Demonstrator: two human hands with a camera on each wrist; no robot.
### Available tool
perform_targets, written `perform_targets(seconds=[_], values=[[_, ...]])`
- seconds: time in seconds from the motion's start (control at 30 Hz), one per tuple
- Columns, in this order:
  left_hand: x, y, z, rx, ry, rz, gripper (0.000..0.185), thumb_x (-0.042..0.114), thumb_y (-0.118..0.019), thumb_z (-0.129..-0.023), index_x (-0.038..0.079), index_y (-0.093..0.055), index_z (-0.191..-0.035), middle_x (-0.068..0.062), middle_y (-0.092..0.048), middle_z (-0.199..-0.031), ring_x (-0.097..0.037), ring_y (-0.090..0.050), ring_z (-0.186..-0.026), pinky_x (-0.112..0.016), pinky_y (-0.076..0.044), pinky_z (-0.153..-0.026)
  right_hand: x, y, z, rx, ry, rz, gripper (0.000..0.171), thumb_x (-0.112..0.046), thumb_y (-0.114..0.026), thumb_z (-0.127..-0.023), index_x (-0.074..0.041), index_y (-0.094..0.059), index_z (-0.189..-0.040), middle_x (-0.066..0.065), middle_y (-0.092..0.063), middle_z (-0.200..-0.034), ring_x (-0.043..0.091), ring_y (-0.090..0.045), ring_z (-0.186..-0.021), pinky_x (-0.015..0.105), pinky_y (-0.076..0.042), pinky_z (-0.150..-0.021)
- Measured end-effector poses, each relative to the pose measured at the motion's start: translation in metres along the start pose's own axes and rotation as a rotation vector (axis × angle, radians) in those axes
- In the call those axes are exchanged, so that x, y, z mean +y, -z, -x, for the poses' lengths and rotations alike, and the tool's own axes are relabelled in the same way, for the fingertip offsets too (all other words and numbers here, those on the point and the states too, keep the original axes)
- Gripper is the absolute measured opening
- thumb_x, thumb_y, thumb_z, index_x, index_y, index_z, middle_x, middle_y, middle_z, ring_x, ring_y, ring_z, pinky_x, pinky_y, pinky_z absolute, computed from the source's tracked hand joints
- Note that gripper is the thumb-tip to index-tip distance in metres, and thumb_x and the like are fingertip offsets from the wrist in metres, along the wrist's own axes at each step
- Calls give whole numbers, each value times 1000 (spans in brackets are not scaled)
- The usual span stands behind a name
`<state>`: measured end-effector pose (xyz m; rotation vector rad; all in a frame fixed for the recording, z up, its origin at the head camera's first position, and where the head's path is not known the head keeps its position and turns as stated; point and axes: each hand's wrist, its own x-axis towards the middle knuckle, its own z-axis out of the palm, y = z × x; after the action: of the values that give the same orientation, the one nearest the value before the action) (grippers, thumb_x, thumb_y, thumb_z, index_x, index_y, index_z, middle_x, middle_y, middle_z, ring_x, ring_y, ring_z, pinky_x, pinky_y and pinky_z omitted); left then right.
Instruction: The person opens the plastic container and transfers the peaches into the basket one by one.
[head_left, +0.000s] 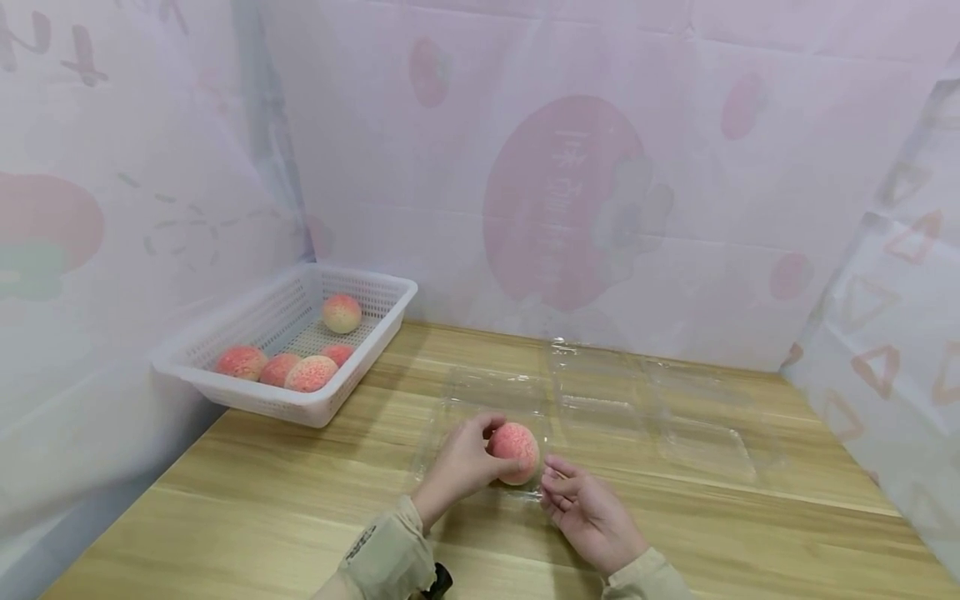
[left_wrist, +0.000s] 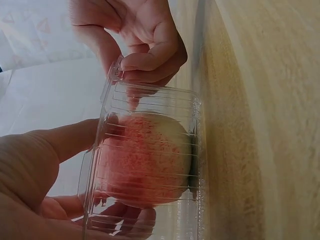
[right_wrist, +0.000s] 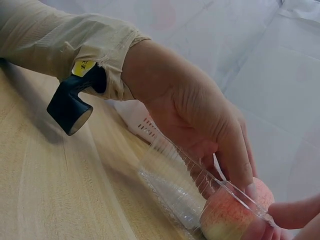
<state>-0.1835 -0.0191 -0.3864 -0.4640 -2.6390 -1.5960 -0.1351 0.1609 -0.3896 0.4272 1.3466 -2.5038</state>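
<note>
A pink and cream peach (head_left: 516,450) sits inside a clear plastic box (left_wrist: 165,97), whose hinged lid lies open toward the back. My left hand (head_left: 463,462) reaches into the box and grips the peach between thumb and fingers. At the box's right side, my right hand (head_left: 592,512) pinches the rim between thumb and fingers, as the left wrist view shows. The ribbed wall of the box stands in front of the peach in that view. Part of the left fingers is hidden behind the fruit.
A white perforated basket (head_left: 397,329) stands at the back left, with several peaches (head_left: 311,373) in it. More clear plastic boxes (head_left: 708,446) lie open on the wooden table (head_left: 795,533) at the right. Printed cloth (head_left: 720,200) walls off the back and sides.
</note>
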Motion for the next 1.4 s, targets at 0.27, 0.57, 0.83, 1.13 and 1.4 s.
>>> perform_targets(seconds=[0.27, 0.57, 0.83, 1.13, 1.4], values=[[-2, -1, 1, -29, -14, -2, 70, 11, -90, -69, -9, -55, -126, -22, -60, -121, -36, -61, -108, -46, -54, -89, 2, 1, -1, -7, -2, 10, 54, 12, -55, -91, 11, -33, -140, 15, -48, -109, 19, -51, -90, 31, -44, -90], [-3, -2, 1, -34, -32, -60, 74, 17, -91, -68, -8, -54, -127, -19, -62, -117, -31, -61, -103, -45, -53, -87, 2, 2, -2, 2, 1, 16, 54, 11, -55, -91, 11, -33, -140, 15, -46, -112, 20, -50, -90, 30, -45, -88], [-4, -3, 0, -29, -28, -70, 75, 18, -91, -68, -8, -54, -128, -19, -61, -118, -31, -61, -104, -45, -53, -88, 1, 2, -1, 8, 8, 18, 53, 12, -54, -91, 11, -33, -140, 14, -46, -116, 20, -50, -90, 30, -45, -89], [-3, -3, 1, -28, -42, -80, 74, 19, -91, -68, -8, -55, -127, -18, -62, -117, -31, -61, -104, -45, -53, -87, 0, 3, -1, -5, -7, 10, 53, 11, -55, -91, 10, -34, -139, 13, -46, -116, 20, -50, -92, 31, -45, -90], [-3, -4, 2, -21, -26, -70, 72, 19, -91, -69, -6, -55, -127, -17, -62, -118, -31, -60, -104, -45, -53, -87, 2, 2, -1, 13, 4, 2, 52, 12, -55, -91, 11, -35, -139, 14, -46, -115, 20, -50, -91, 31, -44, -90]])
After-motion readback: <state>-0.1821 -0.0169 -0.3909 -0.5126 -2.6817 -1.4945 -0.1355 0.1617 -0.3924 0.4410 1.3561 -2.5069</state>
